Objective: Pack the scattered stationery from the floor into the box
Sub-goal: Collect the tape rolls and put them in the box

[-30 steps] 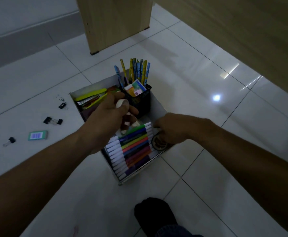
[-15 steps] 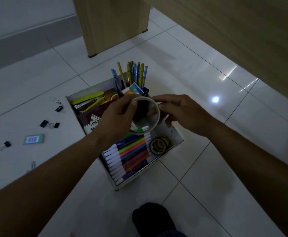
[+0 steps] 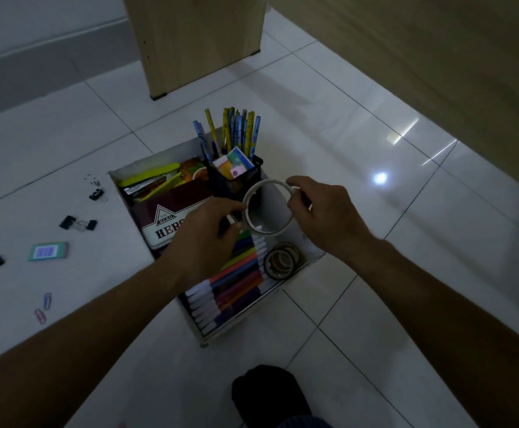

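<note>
A white tape ring (image 3: 253,222) hangs above the open white box (image 3: 313,257) on the tiled floor. My left hand (image 3: 204,242) pinches the ring's left rim and my right hand (image 3: 323,214) pinches its right rim. Inside the box lie a row of coloured markers (image 3: 236,282), brown tape rolls (image 3: 282,260), a maroon HERO tin (image 3: 165,217), a black mesh holder (image 3: 233,182) full of pencils, and yellow-green items at the back left. On the floor to the left are black binder clips (image 3: 77,223), a teal eraser (image 3: 48,251) and paper clips (image 3: 43,308).
A wooden furniture leg (image 3: 190,41) stands behind the box, and a wooden panel (image 3: 437,57) runs along the right. A grey skirting board (image 3: 36,57) lines the wall at far left. My dark-socked foot (image 3: 270,396) sits just in front of the box.
Both hands rose out of the box and took hold of the white tape ring between them. The ring has since shifted slightly right, now over the box's right half.
</note>
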`<state>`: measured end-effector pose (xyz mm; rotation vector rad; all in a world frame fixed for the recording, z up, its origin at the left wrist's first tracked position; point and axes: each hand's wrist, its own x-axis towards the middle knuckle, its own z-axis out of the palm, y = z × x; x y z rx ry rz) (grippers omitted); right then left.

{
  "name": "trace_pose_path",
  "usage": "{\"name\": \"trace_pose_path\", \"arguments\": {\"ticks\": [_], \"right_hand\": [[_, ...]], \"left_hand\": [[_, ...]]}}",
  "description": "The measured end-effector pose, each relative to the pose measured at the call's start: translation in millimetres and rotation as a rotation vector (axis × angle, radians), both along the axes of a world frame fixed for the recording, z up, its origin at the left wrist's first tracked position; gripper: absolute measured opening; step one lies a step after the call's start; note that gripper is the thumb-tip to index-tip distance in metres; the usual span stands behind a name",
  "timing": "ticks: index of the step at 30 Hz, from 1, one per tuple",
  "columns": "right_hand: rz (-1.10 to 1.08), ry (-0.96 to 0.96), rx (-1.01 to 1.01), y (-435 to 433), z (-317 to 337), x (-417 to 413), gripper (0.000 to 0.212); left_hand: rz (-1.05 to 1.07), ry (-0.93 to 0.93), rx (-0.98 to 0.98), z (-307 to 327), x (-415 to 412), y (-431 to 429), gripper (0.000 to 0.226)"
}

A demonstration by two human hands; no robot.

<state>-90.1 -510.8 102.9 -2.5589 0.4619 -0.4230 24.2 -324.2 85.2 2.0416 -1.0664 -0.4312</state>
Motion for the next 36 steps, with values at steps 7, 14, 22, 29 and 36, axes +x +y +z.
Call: {"name": "trace_pose_path", "arguments": {"ticks": [7,14,22,29,36], "right_hand": [[-0.012,-0.113,-0.153,-2.4,-8.8,-4.9,0.031],[0.031,-0.048,-0.325,8.9,-31.8,-13.3,0.025],[-0.046,0.220,-0.257,5.0,-37.9,-14.0,0.011],[-0.007,0.063,-0.210,39.8,-16.9,1.9,0.017],[0.283,-0.088,-0.120,119.7,2.4,43.4,0.017]], "left_hand": [[-0.102,-0.115,0.035,-5.3,-2.6,3.0,0.035],[-0.131,-0.160,0.088,-9.3,-2.3,5.6,0.035],[-0.150,-0.206,0.098,-7.5,0.9,12.7,0.036],[-0.184,-0.234,0.062,18.4,5.8,51.0,0.032],[0.088,-0.222,0.062,30.5,0.8,136.5,0.027]]}}
